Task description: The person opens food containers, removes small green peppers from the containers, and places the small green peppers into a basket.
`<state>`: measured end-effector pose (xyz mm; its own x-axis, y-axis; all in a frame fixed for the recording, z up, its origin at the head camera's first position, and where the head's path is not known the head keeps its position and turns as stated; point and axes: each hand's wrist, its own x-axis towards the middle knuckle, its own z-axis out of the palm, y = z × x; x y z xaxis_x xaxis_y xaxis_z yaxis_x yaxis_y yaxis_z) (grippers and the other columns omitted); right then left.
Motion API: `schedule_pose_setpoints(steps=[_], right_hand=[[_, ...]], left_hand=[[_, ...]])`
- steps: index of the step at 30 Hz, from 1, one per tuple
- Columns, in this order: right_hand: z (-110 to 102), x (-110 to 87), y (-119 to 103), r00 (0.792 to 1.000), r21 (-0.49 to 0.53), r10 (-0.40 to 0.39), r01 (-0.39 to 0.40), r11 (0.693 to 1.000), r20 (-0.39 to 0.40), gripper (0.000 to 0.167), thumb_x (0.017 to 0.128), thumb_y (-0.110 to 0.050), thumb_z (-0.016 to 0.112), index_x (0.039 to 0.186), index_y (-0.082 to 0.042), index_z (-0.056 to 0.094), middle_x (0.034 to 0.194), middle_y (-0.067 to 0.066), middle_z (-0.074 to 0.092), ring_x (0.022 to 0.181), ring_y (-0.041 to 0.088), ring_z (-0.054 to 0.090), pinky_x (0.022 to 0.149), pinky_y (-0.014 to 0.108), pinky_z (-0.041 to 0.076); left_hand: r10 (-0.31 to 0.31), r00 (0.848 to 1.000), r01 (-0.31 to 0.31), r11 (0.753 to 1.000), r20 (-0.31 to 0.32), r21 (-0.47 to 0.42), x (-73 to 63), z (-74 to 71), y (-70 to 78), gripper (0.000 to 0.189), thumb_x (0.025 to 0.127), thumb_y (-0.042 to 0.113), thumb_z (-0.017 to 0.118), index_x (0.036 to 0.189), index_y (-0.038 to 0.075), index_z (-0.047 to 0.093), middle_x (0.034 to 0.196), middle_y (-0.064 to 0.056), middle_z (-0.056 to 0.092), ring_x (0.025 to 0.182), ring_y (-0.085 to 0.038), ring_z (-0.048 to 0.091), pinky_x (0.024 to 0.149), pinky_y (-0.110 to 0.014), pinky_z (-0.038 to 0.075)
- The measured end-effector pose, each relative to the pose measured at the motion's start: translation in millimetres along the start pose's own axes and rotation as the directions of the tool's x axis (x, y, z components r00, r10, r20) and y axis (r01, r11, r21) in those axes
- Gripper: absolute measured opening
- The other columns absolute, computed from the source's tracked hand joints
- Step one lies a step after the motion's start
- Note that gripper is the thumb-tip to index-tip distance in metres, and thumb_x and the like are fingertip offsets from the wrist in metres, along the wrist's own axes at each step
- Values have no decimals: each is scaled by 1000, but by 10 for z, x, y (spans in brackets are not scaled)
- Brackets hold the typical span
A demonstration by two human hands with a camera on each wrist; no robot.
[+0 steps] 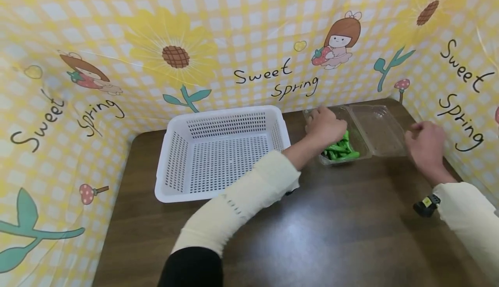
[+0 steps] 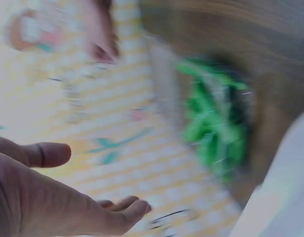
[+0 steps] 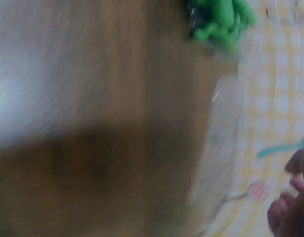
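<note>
Long green peppers (image 1: pixel 341 149) lie in the tray of a clear plastic clamshell box (image 1: pixel 360 146), whose lid (image 1: pixel 378 129) is folded back to the right. Over the tray's left side is my left hand (image 1: pixel 326 126), partly covering the peppers from the head camera. Its thumb and fingers stand apart with nothing between them in the left wrist view, where the hand (image 2: pixel 58 197) appears at lower left. Just right of the lid, my right hand (image 1: pixel 426 146) hovers with loosely bent fingers and holds nothing visible. Both wrist views are blurred.
A white perforated plastic basket (image 1: pixel 175 124) stands left of the box, with my left forearm crossing its front right corner. The brown wooden table (image 1: pixel 331 230) is enclosed at the back and sides by a yellow checked cloth (image 1: pixel 249 40).
</note>
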<state>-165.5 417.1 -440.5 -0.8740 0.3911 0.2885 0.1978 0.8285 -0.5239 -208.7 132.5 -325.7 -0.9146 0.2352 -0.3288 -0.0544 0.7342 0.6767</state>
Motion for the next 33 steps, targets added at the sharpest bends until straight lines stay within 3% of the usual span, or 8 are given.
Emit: schedule_pose_setpoints(steps=[3, 6, 9, 13, 18, 22, 27, 33], right_hand=[[117, 70, -291, 955, -24, -295, 296, 955, 33, 21, 94, 0, 60, 108, 16, 60, 104, 36, 56, 105, 55, 48, 92, 67, 39], [194, 128, -567, 797, -73, -595, 603, 795, 100, 21, 87, 9, 69, 106, 11, 62, 100, 29, 60, 98, 48, 54, 85, 61, 48], [279, 158, -800, 611, -79, -765, 789, 610, 204, 30, 81, 12, 76, 108, 5, 64, 100, 20, 63, 96, 39, 59, 77, 52, 56], [394, 193, -1014, 481, -93, -790, 870, 485, 381, 30, 86, 8, 76, 114, 2, 69, 112, 15, 66, 105, 32, 64, 80, 47, 63], [528, 286, -1115, 375, -113, -768, 921, 373, 519, 33, 86, 11, 74, 118, 2, 70, 119, 16, 67, 111, 31, 63, 84, 46, 64], [577, 314, -1073, 315, -103, -783, 945, 310, 537, 30, 84, 12, 76, 111, 0, 72, 112, 12, 68, 101, 27, 62, 74, 41, 63], [616, 334, -1068, 260, -105, -774, 964, 245, 577, 31, 84, 11, 76, 112, -2, 73, 114, 12, 71, 106, 29, 64, 77, 43, 64], [688, 326, -1069, 218, -170, -733, 975, 141, 644, 35, 85, 11, 75, 116, -3, 68, 120, 12, 69, 116, 32, 63, 87, 46, 62]], left_hand=[[276, 961, -276, 958, 16, 83, -348, -258, -260, 66, 106, 26, 45, 165, 14, 17, 170, -4, 25, 160, -24, 17, 133, -49, 21], [426, 905, -413, 867, 14, 278, -621, -510, -666, 68, 108, 21, 42, 166, 11, 8, 174, -8, 14, 162, -27, 3, 133, -56, 12], [445, 895, -378, 804, -42, 459, -805, -811, -1206, 64, 109, 19, 40, 165, 5, 10, 173, -14, 12, 161, -33, -1, 133, -59, 8], [428, 889, -264, 769, -161, 582, -957, -1269, -2030, 55, 109, 13, 43, 159, -5, 26, 167, -25, 25, 159, -40, 15, 132, -60, 16], [461, 857, -249, 761, -229, 599, -1176, -1707, -2997, 51, 110, 13, 46, 153, -10, 36, 163, -29, 31, 154, -45, 26, 131, -57, 24], [546, 830, -388, 710, -112, 587, -1367, -1830, -3492, 54, 106, 19, 58, 154, -1, 42, 164, -19, 37, 153, -39, 34, 135, -28, 10], [710, 704, -557, 581, -35, 593, -1513, -1839, -3798, 52, 97, 24, 70, 144, 5, 58, 152, -15, 55, 145, -28, 49, 127, -9, 9], [856, 514, -668, 441, -58, 599, -1465, -1795, -3913, 47, 110, 32, 44, 131, -3, 67, 134, -20, 68, 141, -16, 53, 127, -21, 29]])
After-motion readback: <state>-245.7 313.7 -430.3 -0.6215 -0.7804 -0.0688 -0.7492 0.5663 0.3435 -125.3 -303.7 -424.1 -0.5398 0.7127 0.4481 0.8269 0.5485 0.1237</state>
